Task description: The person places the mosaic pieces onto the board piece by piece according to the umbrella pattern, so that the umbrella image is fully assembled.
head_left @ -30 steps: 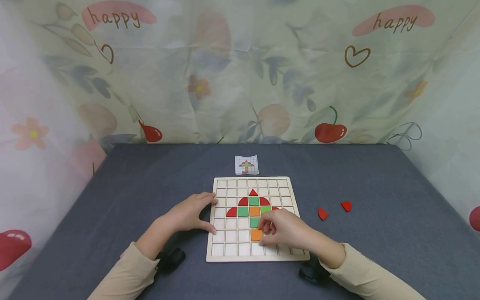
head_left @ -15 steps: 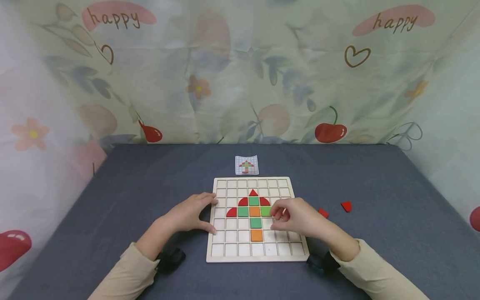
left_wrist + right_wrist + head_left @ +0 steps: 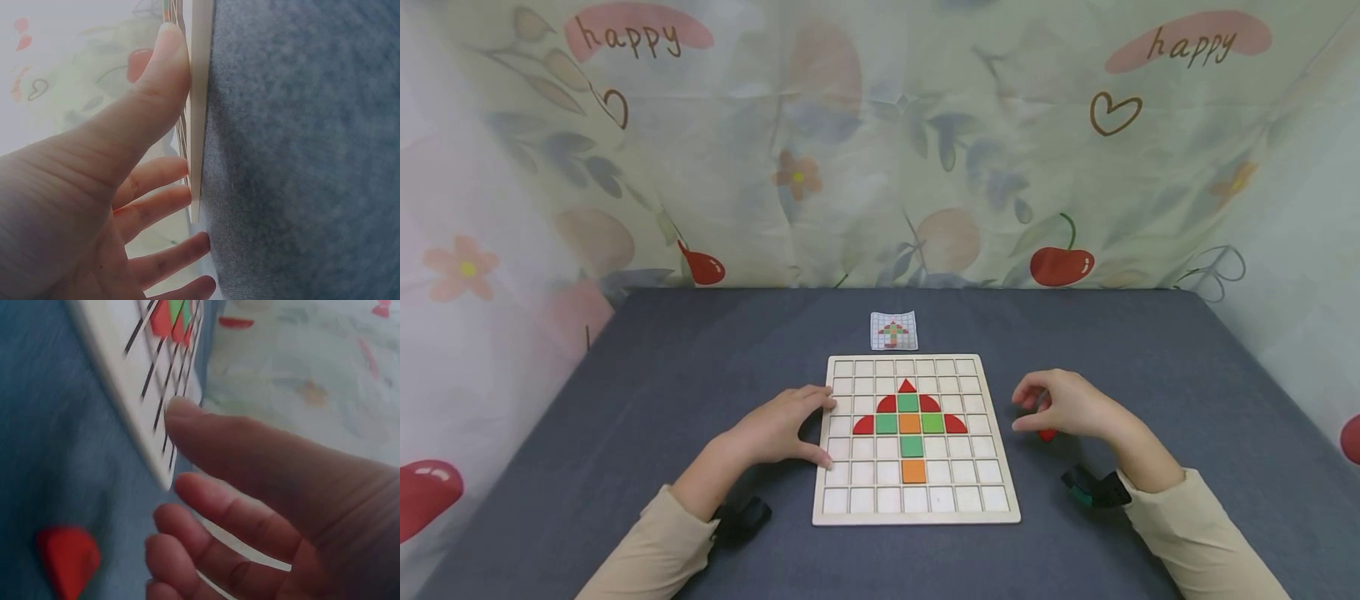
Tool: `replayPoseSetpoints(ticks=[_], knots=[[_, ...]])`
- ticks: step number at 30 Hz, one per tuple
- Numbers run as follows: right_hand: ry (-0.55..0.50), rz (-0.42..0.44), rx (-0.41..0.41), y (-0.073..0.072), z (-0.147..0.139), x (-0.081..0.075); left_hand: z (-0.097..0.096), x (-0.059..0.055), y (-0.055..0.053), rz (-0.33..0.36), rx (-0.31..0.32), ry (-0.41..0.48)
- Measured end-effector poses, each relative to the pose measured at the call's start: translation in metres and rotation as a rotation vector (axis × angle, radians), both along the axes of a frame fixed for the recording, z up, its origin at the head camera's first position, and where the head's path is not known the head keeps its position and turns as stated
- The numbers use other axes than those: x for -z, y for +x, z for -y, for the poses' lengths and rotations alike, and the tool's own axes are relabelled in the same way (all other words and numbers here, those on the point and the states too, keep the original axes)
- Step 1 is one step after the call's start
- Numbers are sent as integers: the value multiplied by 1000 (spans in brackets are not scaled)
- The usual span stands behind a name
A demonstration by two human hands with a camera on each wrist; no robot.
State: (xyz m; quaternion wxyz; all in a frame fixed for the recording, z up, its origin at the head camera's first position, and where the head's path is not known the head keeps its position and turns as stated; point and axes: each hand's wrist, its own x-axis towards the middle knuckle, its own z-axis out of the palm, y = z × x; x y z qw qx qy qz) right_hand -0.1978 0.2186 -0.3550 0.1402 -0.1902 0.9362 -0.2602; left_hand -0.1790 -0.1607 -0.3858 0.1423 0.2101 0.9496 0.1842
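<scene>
A square wooden grid board (image 3: 917, 517) lies flat, with red, green and orange tiles set in its cells as an arrow-like figure. My left hand (image 3: 778, 425) rests on its left edge, thumb (image 3: 169, 59) on the rim and fingers spread farther along it. Right of the board hovers my right hand (image 3: 1067, 404), fingers loosely curled and thumb apart from them, nothing between. Under it a red quarter-round piece (image 3: 1047, 435) shows partly; the right wrist view shows a red piece (image 3: 69, 559) on the cloth below the fingers. The other loose red piece is hidden by the hand.
A small printed card (image 3: 893, 331) with a coloured grid pattern lies behind the board. Dark grey cloth (image 3: 700, 350) covers the table. A patterned curtain (image 3: 880, 150) hangs along its back edge.
My right hand has moved right, off the board and over the loose red pieces, uncovering the red tile at the figure's right end. My left hand has stayed at the board's left edge.
</scene>
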Motion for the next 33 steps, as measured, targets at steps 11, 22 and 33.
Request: replayPoseSetpoints(ticks=[11, 22, 33], knots=[[9, 39, -34, -4, -24, 10, 0, 0, 0, 5, -1, -2], [9, 61, -56, -6, -25, 14, 0, 0, -1, 0, 3, -2], [13, 19, -25, -6, -22, 15, 0, -1, -1, 4, 7, 0]])
